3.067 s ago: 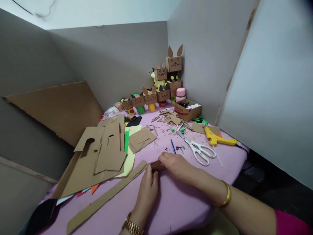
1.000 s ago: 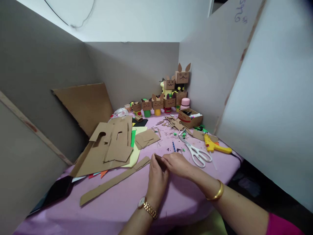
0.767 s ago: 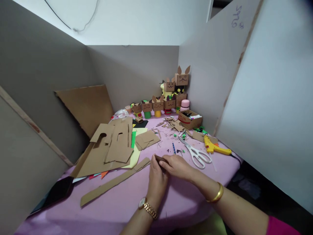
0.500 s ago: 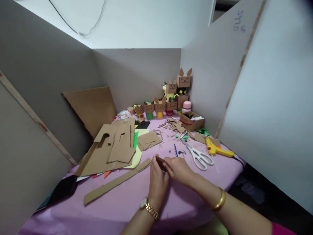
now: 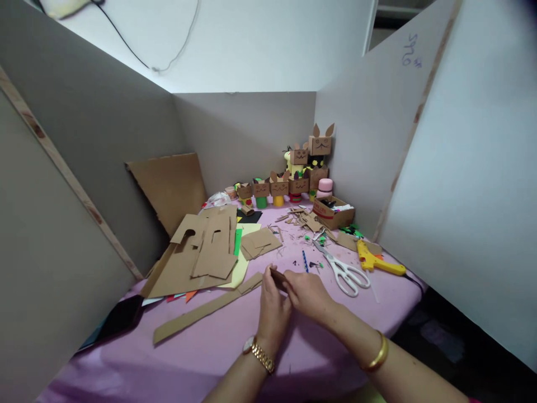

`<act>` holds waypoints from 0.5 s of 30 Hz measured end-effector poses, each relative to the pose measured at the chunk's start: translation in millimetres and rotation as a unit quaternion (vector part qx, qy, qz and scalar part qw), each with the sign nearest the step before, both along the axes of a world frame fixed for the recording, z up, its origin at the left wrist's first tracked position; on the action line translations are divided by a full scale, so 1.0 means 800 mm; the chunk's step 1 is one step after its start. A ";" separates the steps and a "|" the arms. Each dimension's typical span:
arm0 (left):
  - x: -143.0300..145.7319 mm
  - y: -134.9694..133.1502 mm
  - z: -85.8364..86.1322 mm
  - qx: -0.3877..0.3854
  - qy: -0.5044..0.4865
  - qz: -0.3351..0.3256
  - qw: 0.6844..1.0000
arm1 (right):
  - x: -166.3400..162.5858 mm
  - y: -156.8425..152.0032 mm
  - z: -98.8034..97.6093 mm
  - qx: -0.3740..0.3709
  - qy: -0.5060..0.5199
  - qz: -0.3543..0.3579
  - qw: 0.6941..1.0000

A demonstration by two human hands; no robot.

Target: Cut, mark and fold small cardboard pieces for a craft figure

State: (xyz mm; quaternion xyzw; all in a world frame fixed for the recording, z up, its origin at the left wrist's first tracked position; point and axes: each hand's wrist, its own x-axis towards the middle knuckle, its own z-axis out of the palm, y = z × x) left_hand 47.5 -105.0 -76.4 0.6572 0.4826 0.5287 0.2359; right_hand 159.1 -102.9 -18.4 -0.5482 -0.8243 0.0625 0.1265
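My left hand (image 5: 272, 310), with a gold watch on the wrist, and my right hand (image 5: 308, 294), with a gold bangle, meet at the middle of the pink table (image 5: 218, 358). Both pinch a small brown cardboard piece (image 5: 277, 277) held just above the table. A long cardboard strip (image 5: 205, 310) lies flat to the left of my hands. White-handled scissors (image 5: 344, 271) lie to the right of my right hand.
A yellow glue gun (image 5: 375, 261) lies at the right edge. Cut cardboard sheets (image 5: 201, 254) over coloured paper lie at the left. Cardboard animal figures (image 5: 293, 176) and a small box (image 5: 333, 210) stand in the far corner. Grey partition walls enclose the table. A dark phone (image 5: 119, 319) lies front left.
My hands stay together on the small cardboard piece, which has tilted up off the table. The camera has tipped upward, showing more of the walls.
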 end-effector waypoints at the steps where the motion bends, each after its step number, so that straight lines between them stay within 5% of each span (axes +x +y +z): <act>1: 0.000 0.000 0.001 -0.002 -0.001 -0.004 1.000 | 0.000 0.000 -0.001 -0.003 0.002 -0.002 1.000; 15: 0.001 -0.001 0.003 -0.008 -0.021 -0.028 0.999 | 0.007 0.004 0.002 -0.039 0.049 0.010 0.998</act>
